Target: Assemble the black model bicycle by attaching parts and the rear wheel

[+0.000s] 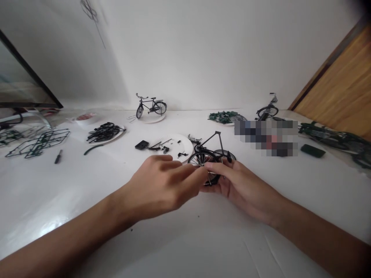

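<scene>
A small black model bicycle (216, 148), partly assembled, is held over the table just right of centre. My right hand (236, 179) grips it from the right, thumb against the nearer wheel (203, 157) and the other fingers beneath. My left hand (171, 181) reaches in from the left with curled fingers, its thumb and forefinger pinched together at that wheel. Whatever the left fingertips hold is too small or hidden to name. Behind the hands stands a white plate (187, 144) with small black parts (165, 150).
Finished-looking model bicycles stand at the back left (152, 106) and back right (268, 110). Black parts (106, 132) and green parts (223, 116) lie on plates. Green frames (37, 143) and a small screwdriver (58, 156) lie left; green parts (327, 133) lie right.
</scene>
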{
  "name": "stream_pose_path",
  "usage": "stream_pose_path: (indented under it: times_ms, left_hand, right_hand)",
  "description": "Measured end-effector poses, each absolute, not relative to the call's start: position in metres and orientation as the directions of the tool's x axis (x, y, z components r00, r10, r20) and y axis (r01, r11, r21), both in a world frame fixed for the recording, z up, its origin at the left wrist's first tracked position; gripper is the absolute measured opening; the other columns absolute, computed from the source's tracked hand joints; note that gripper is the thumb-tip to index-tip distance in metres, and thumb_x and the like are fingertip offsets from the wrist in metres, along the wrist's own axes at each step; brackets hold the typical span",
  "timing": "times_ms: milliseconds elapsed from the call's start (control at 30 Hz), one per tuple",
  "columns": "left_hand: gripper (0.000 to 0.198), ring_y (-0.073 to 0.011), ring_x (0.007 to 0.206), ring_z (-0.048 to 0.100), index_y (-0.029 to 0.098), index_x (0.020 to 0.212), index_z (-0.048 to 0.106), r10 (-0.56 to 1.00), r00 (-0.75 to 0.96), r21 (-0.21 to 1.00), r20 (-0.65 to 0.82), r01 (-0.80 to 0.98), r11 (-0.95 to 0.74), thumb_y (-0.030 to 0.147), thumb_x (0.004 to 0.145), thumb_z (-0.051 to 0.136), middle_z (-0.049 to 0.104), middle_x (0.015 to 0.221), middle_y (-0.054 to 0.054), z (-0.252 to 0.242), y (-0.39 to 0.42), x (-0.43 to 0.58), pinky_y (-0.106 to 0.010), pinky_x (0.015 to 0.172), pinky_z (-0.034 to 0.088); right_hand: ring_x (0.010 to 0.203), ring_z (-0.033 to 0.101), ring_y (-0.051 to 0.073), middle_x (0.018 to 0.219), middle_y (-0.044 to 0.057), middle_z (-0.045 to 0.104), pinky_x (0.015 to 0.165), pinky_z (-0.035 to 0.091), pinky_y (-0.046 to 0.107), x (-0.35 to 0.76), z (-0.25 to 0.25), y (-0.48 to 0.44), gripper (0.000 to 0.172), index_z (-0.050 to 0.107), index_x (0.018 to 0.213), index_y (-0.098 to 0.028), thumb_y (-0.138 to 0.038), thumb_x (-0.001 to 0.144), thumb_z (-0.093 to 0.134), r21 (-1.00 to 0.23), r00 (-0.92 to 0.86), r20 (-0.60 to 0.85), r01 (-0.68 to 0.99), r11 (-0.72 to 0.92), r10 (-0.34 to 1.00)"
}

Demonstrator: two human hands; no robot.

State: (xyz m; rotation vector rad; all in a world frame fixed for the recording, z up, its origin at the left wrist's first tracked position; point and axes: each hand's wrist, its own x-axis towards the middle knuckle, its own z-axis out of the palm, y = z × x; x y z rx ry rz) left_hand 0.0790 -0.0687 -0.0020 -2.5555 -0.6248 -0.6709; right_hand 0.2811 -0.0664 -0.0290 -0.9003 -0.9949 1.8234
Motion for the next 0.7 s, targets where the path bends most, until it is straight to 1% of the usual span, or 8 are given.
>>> stream_pose_path:
  times_ms: [67, 167, 233, 300, 367, 500, 600, 700]
  left_hand:
    - [0.01, -0.0083, 0.045, 0.044, 0.016, 0.094, 0.065, 0.337, 0.739, -0.242, 0.583, 0.555, -0.796, 0.014, 0.093, 0.055, 0.059, 0.058, 0.006, -0.001, -0.061, 0.074, -0.025, 0.048, 0.031]
    - [0.013, -0.0079, 0.044, 0.044, 0.018, 0.092, 0.066, 0.408, 0.658, -0.191, 0.633, 0.644, -0.741, 0.018, 0.095, 0.053, 0.059, 0.055, 0.006, -0.001, -0.048, 0.063, -0.024, 0.049, 0.031]
    - [0.016, -0.0079, 0.044, 0.045, 0.019, 0.092, 0.067, 0.469, 0.607, -0.155, 0.641, 0.701, -0.696, 0.021, 0.095, 0.052, 0.058, 0.053, 0.005, -0.002, -0.038, 0.055, -0.023, 0.05, 0.03]
    - [0.019, -0.008, 0.044, 0.047, 0.018, 0.092, 0.069, 0.556, 0.555, -0.09, 0.619, 0.753, -0.652, 0.023, 0.095, 0.051, 0.058, 0.052, 0.005, -0.003, -0.027, 0.046, -0.022, 0.051, 0.029]
    - [0.022, -0.0088, 0.046, 0.049, 0.017, 0.092, 0.069, 0.658, 0.5, 0.007, 0.563, 0.793, -0.609, 0.025, 0.096, 0.049, 0.058, 0.052, 0.004, -0.004, -0.018, 0.037, -0.022, 0.053, 0.031]
    - [0.024, -0.0118, 0.054, 0.055, 0.017, 0.095, 0.069, 0.79, 0.417, 0.157, 0.45, 0.834, -0.53, 0.027, 0.097, 0.047, 0.066, 0.061, 0.001, -0.01, 0.0, 0.022, -0.025, 0.06, 0.037]
    - [0.025, -0.0143, 0.06, 0.06, 0.018, 0.095, 0.069, 0.812, 0.381, 0.169, 0.443, 0.854, -0.493, 0.026, 0.097, 0.046, 0.07, 0.07, -0.002, -0.016, 0.01, 0.013, -0.025, 0.06, 0.039]
    - [0.022, -0.015, 0.064, 0.064, 0.019, 0.098, 0.069, 0.813, 0.395, 0.17, 0.427, 0.848, -0.502, 0.026, 0.096, 0.049, 0.073, 0.08, -0.003, -0.021, 0.016, 0.009, -0.025, 0.06, 0.043]
  right_hand:
    - [0.089, 0.068, 0.02, 0.092, 0.004, 0.072, 0.078, 0.063, 0.038, 0.282, -0.027, -0.065, 0.009, 0.072, 0.084, -0.018, -0.026, 0.085, 0.072, -0.891, -0.332, -0.21, -0.322, -0.32, 0.92]
    - [0.093, 0.067, 0.023, 0.101, 0.008, 0.072, 0.077, 0.064, 0.041, 0.284, -0.026, -0.063, 0.015, 0.071, 0.09, -0.017, -0.028, 0.082, 0.076, -0.91, -0.27, -0.23, -0.282, -0.305, 0.935]
    - [0.093, 0.066, 0.023, 0.101, 0.009, 0.071, 0.078, 0.064, 0.042, 0.286, -0.025, -0.061, 0.018, 0.07, 0.091, -0.016, -0.029, 0.08, 0.077, -0.929, -0.26, -0.209, -0.249, -0.274, 0.943]
    - [0.092, 0.066, 0.022, 0.099, 0.008, 0.07, 0.077, 0.064, 0.042, 0.288, -0.026, -0.058, 0.019, 0.069, 0.091, -0.015, -0.029, 0.079, 0.078, -0.949, -0.248, -0.181, -0.211, -0.236, 0.952]
    - [0.09, 0.065, 0.022, 0.098, 0.008, 0.069, 0.072, 0.063, 0.039, 0.29, -0.027, -0.055, 0.021, 0.069, 0.092, -0.015, -0.028, 0.079, 0.078, -0.966, -0.21, -0.162, -0.167, -0.199, 0.964]
    - [0.086, 0.065, 0.021, 0.095, 0.008, 0.069, 0.065, 0.062, 0.034, 0.293, -0.028, -0.05, 0.022, 0.069, 0.091, -0.015, -0.031, 0.078, 0.078, -0.984, -0.161, -0.117, -0.117, -0.137, 0.98]
    - [0.086, 0.063, 0.021, 0.091, 0.007, 0.068, 0.066, 0.061, 0.034, 0.294, -0.028, -0.049, 0.02, 0.068, 0.086, -0.016, -0.032, 0.08, 0.076, -0.983, -0.171, -0.125, -0.109, -0.145, 0.977]
    - [0.088, 0.062, 0.021, 0.092, 0.007, 0.069, 0.067, 0.06, 0.033, 0.295, -0.028, -0.047, 0.017, 0.068, 0.087, -0.017, -0.032, 0.082, 0.073, -0.976, -0.192, -0.162, -0.113, -0.186, 0.968]
